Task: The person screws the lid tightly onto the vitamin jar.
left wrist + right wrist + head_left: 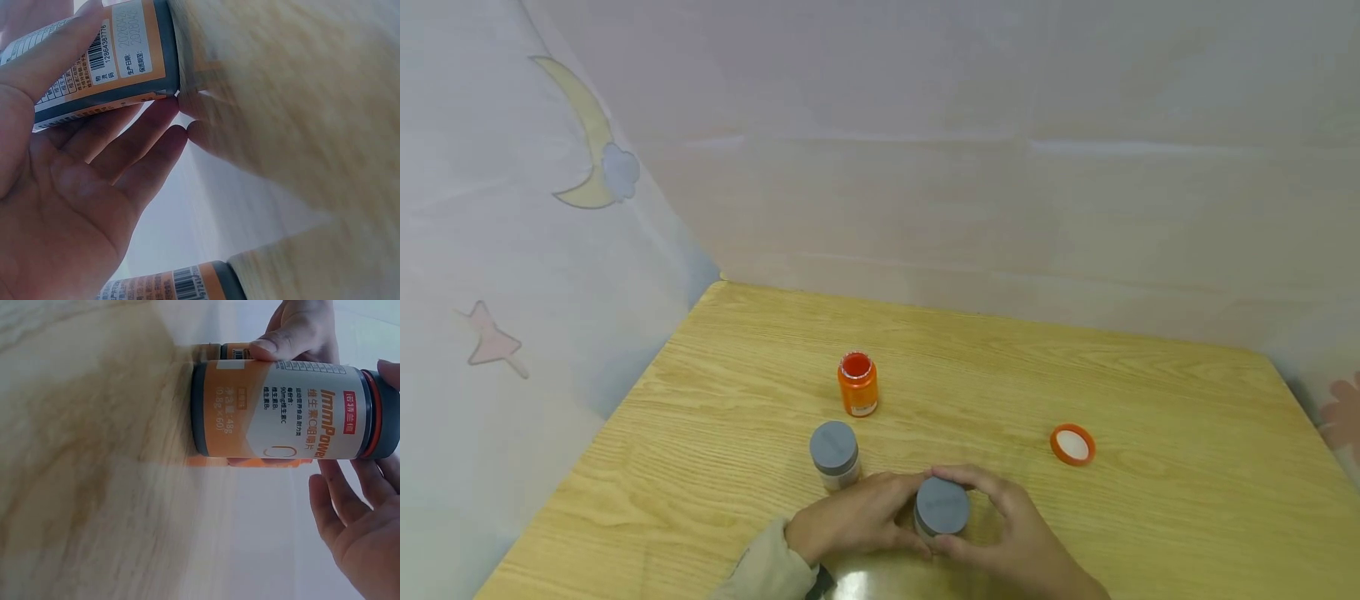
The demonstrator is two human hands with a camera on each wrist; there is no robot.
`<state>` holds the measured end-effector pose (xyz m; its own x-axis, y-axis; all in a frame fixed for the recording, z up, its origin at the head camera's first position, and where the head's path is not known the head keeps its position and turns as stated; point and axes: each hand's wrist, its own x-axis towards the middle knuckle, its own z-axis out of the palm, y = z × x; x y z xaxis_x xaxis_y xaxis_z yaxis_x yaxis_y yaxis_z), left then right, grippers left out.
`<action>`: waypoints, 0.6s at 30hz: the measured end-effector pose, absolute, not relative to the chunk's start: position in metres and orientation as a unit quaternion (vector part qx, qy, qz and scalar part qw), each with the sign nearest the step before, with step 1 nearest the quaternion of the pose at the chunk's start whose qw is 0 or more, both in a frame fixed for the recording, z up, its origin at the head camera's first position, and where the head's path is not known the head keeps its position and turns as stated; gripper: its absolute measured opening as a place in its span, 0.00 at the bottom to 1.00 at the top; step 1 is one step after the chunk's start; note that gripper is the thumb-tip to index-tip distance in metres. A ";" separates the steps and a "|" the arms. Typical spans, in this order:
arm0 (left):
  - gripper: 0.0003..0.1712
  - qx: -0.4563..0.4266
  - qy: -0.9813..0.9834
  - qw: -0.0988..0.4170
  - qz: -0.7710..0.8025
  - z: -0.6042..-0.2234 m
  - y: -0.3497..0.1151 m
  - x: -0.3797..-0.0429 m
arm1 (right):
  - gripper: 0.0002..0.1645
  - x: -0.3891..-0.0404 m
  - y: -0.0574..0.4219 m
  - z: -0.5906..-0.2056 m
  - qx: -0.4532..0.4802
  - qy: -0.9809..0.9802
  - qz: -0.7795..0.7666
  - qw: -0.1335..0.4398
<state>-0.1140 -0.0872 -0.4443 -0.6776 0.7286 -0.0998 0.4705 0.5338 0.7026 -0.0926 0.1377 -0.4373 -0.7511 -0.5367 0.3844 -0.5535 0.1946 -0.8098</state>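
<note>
A pill bottle (942, 510) with a grey lid stands upright near the front of the table, between both hands. In the right wrist view its orange and white label (281, 412) faces the camera, and a red ring shows just under the lid (386, 415). My left hand (868, 515) grips the body from the left, thumb across the label in the left wrist view. My right hand (1011, 533) grips the lid, with thumb and fingers around its edge. A second grey-lidded bottle (835, 454) stands just beyond my left hand.
Farther back stands an orange bottle (858, 390) with its mouth uncovered. An orange lid (1072, 445) lies at the right, white inside facing up. Printed cloth walls (880, 208) border the wooden table (1180, 400) at the back and left.
</note>
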 end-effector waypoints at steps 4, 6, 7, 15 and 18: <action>0.37 0.348 0.855 0.196 0.330 -0.444 -0.087 -0.115 | 0.36 -0.094 0.136 -0.439 0.335 -0.776 0.533 0.033; 0.34 0.350 0.858 0.192 0.324 -0.445 -0.087 -0.115 | 0.37 -0.094 0.134 -0.439 0.332 -0.778 0.531 0.044; 0.32 0.351 0.859 0.191 0.321 -0.445 -0.087 -0.115 | 0.39 -0.094 0.134 -0.440 0.330 -0.782 0.526 0.049; 0.36 0.347 0.858 0.193 0.326 -0.445 -0.088 -0.114 | 0.46 -0.091 0.137 -0.438 0.325 -0.811 0.485 0.007; 0.38 0.343 0.857 0.196 0.330 -0.445 -0.088 -0.114 | 0.41 -0.091 0.138 -0.437 0.351 -0.791 0.501 -0.006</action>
